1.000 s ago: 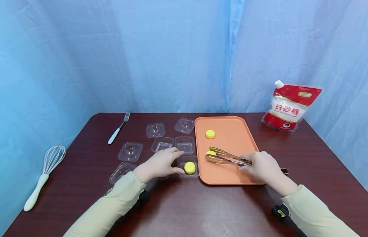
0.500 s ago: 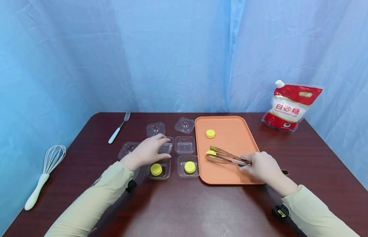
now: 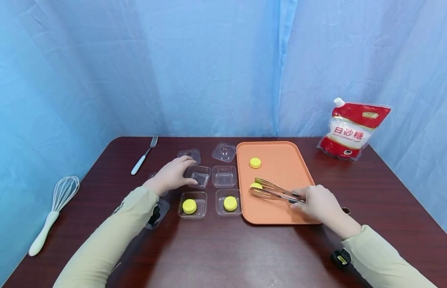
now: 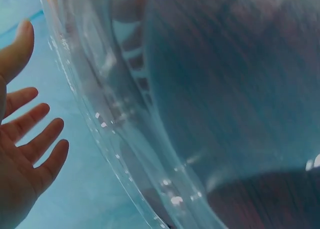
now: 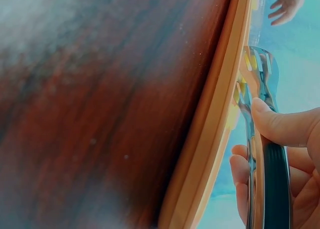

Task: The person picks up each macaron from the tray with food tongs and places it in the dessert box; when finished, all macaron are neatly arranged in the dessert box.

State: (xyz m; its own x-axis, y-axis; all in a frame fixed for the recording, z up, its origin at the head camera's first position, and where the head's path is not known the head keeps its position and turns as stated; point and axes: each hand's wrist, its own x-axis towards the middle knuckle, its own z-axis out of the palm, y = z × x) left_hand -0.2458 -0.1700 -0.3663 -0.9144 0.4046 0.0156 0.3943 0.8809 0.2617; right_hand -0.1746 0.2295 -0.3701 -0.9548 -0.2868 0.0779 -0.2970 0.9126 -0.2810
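The tongs (image 3: 271, 196) are pinched in the right hand (image 3: 318, 203); the left hand (image 3: 171, 175), fingers spread, is held at an empty back box (image 3: 200, 177) (contact cannot be told). Two yellow discs (image 3: 189, 206) (image 3: 230, 203) are judged boxed; two are left on the tray (image 3: 286, 160). The tongs, over the tray about the nearer disc (image 3: 256, 186), are pointed left, long axis roughly crosswise.

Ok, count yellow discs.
4: one disc in the front left container, one in the front right container, one toward the back of the tray, one between the tongs. Left hand may hide more.
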